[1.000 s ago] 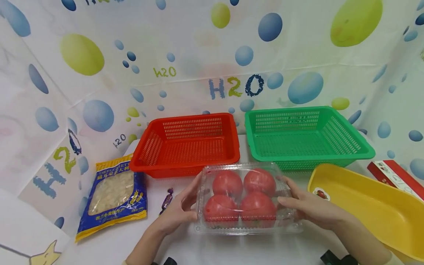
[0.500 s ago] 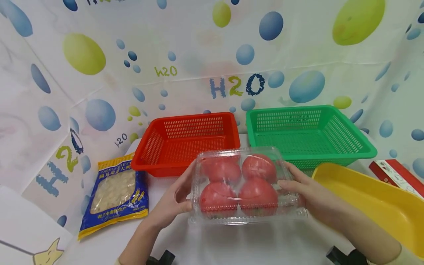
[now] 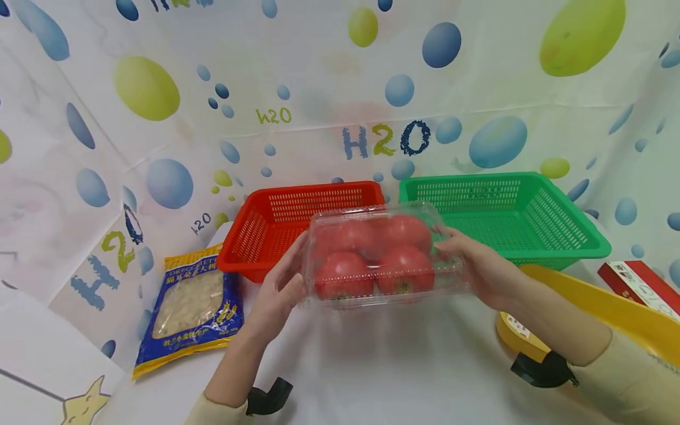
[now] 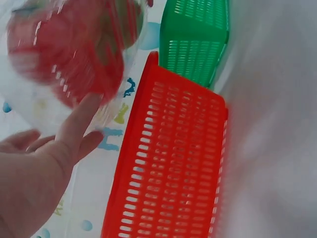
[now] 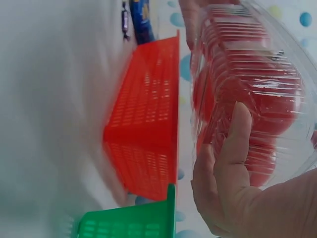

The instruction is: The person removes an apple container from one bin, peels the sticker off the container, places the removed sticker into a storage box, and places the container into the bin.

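A clear plastic clamshell box of tomatoes (image 3: 372,260) is held up in front of the baskets, its top tilted toward me. My left hand (image 3: 276,298) grips its left end; the thumb lies on the near side and the other fingers go behind. At the opposite end my right hand (image 3: 478,268) holds the box, thumb in front. In the left wrist view the left hand (image 4: 44,168) is beside the blurred tomatoes. The right wrist view has the right thumb (image 5: 235,144) pressed on the clear plastic. Behind the box stand a red basket (image 3: 255,236) and a green basket (image 3: 579,254).
A blue and yellow pasta bag (image 3: 191,301) lies at left. To the right are a yellow tray (image 3: 600,301), partly behind my arm, and a red and white box (image 3: 645,289). A small yellow labelled piece (image 3: 512,330) shows under that arm. A wrapped candy (image 5: 125,20) lies near the bag.
Both hands have raised the tomato box from low over the table and moved it forward, so it now overlaps the red basket in the head view. The box has tilted more toward me.
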Available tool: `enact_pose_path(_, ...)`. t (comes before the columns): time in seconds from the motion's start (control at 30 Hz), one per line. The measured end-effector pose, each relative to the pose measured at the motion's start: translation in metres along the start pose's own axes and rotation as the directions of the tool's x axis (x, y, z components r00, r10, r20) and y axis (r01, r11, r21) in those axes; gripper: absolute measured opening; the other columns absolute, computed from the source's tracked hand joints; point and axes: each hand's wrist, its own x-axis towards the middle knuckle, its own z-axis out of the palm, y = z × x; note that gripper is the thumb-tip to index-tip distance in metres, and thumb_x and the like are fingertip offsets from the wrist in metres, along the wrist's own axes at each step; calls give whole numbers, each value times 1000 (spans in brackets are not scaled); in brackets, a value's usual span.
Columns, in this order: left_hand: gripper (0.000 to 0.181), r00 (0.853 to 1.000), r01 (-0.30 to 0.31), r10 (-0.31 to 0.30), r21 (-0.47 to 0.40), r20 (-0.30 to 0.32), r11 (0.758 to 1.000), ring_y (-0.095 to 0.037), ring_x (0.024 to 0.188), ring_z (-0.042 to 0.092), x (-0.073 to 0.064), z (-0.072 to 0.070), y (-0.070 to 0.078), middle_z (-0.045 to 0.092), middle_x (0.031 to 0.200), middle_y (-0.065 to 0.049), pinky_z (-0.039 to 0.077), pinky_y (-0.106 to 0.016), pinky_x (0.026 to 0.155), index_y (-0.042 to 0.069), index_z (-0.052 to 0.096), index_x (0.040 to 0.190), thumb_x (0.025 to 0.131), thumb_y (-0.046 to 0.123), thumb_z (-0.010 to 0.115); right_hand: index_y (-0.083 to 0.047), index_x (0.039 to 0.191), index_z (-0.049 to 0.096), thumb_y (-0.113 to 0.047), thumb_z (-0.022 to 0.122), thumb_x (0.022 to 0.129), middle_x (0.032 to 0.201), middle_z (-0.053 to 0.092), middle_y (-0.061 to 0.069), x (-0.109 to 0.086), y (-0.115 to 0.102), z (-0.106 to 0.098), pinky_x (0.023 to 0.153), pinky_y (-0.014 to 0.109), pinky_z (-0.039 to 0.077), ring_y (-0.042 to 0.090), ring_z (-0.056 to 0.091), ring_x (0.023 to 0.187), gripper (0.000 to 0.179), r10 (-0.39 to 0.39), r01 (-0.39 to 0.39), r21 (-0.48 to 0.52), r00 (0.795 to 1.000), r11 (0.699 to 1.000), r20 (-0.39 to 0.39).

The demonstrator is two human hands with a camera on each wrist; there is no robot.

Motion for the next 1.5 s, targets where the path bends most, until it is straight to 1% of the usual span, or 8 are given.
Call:
enact_pose_path(0.13,66,993,-5,-11,-136,-115,991,-29,144,36,2,4,-1,30,162,-7,49,-41,102,16,21,163,105,34,49,-15,161,12,-36,50,100,154,26,18,12,-6,2,95,47,51,42,34,133,75,11,-10,50,1000,999,-14)
enact_pose_path(0.27,60,964,8,-59,-194,-258,981,-26,137,48,0,5,-1,39,158,-9,51,-38,99,11,26,161,108,33,44,-18,161,15,-37,52,100,156,24,18,24,-12,2,95,49,52,45,34,134,74,16,-13,104,999,995,-31)
enact_pose_path(0.4,56,905,77,-164,-228,-392,971,-24,127,58,-8,1,-5,53,148,-5,52,-38,96,11,34,158,108,35,46,-19,160,18,-37,53,100,156,25,19,39,-19,3,94,47,53,46,36,133,72,19,-13,140,999,990,-38)
enact_pose_path(0.63,51,765,110,-303,-349,-569,931,-22,120,63,-23,-13,-12,57,142,-6,53,-37,95,15,43,152,106,36,51,-17,155,22,-33,49,100,147,35,18,69,-32,5,83,41,58,42,46,124,63,18,-13,160,999,987,-31)
enact_pose_path(0.97,53,672,104,-372,-416,-640,903,-23,123,62,-35,-29,-27,48,149,-11,54,-35,93,16,35,156,107,30,51,-16,130,47,-31,56,99,139,46,14,116,-45,19,83,48,59,36,47,124,35,30,-26,171,999,985,-21)
enact_pose_path(1.27,71,597,-20,-456,-580,-660,814,-29,130,55,-28,-37,-33,44,153,-4,54,-35,92,28,25,160,101,27,63,-17,135,41,-32,58,98,135,47,12,158,-49,31,69,40,62,33,47,121,43,27,-23,176,999,984,-20)
enact_pose_path(1.37,73,554,-51,-467,-588,-689,807,-29,124,60,-22,-37,-34,44,153,-5,55,-36,90,29,26,160,98,26,66,-16,131,44,-31,59,98,134,50,12,172,-49,35,73,42,61,33,49,121,40,16,-13,152,1000,988,-19)
enact_pose_path(1.5,76,489,-90,-451,-557,-747,826,-27,112,68,-11,-37,-37,47,151,-6,57,-36,86,26,29,157,95,26,72,-15,127,49,-32,61,96,127,58,12,190,-47,37,76,43,61,33,59,111,37,11,-7,149,1000,989,-22)
